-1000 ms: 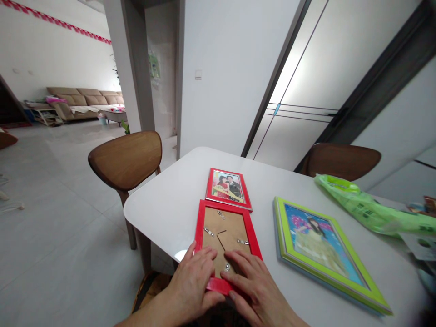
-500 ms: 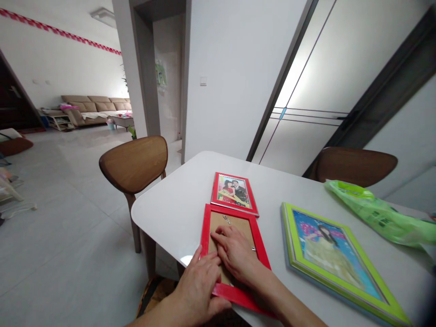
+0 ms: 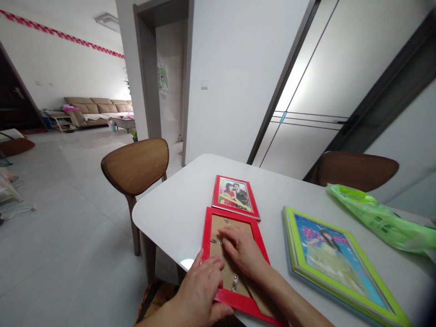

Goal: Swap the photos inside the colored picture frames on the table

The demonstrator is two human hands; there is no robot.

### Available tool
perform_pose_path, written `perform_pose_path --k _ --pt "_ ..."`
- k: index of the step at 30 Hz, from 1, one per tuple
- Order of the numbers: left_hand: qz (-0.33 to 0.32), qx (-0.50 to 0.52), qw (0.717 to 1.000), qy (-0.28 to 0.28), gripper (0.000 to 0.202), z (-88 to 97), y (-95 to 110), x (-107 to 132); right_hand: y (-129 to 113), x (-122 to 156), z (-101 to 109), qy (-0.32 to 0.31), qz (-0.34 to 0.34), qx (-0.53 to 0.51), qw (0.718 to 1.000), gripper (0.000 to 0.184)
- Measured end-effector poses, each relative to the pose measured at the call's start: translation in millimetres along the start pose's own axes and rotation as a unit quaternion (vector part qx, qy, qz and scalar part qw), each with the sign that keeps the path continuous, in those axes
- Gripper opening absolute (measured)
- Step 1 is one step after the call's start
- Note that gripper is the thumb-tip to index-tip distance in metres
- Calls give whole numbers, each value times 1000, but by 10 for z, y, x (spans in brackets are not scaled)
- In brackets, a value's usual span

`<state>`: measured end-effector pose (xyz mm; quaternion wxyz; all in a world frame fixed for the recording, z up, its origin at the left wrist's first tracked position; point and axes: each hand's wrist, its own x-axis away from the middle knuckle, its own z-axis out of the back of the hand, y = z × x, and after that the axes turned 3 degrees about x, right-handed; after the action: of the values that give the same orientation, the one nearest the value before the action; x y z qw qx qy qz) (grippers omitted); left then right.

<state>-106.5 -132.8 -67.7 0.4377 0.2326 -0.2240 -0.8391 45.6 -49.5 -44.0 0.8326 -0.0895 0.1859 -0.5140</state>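
Observation:
A red picture frame (image 3: 208, 231) lies face down at the table's near edge, its brown backing board (image 3: 218, 227) showing with small metal clips on it. My left hand (image 3: 204, 281) grips its lower left corner, fingers over the side and thumb at the near edge. Over the board is my right hand (image 3: 243, 250), its bent fingers apart, fingertips beside the left metal clip (image 3: 216, 242). Another metal clip (image 3: 235, 282) shows between my hands. A second red picture frame (image 3: 235, 195), face up with a picture of a couple, touches the first one's far edge.
On the white table (image 3: 170, 213), to the right, lies a green picture frame (image 3: 291, 236) with a picture of a figure in a pale dress. A green plastic bag (image 3: 381, 222) is beyond it. Wooden chairs stand at the left (image 3: 136, 163) and far right (image 3: 357, 170).
My right hand has shifted slightly right and lifted from the left clip, which now shows. The lower clip is uncovered too. My left hand keeps its grip on the frame.

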Motion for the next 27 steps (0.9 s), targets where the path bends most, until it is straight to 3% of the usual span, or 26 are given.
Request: perform_pose_path --k 5,9,15,18,21,23,25,27 --pt "10 8 1000 -8 37 22 17 7 262 -317 -73 45 -126 44 990 23" --pt "20 14 1000 -16 37 71 52 -3 348 -426 -143 55 -176 51 981 25" --pt "28 -5 999 -30 43 81 129 -30 321 -445 -147 77 -187 -8 979 26" --pt "20 -30 998 -47 45 53 137 -49 311 -372 -11 90 -165 -76 979 33" --pt "-5 -39 998 -54 36 59 106 -57 382 -113 177 124 -162 -133 970 38" --pt "-26 -28 999 -38 30 105 83 -58 457 150 266 171 -207 -196 943 38" --pt "-39 2 999 5 28 173 87 -65 487 420 282 240 -299 -335 861 36" --pt "-39 66 994 73 25 227 137 -88 404 625 212 264 -342 -472 769 36"
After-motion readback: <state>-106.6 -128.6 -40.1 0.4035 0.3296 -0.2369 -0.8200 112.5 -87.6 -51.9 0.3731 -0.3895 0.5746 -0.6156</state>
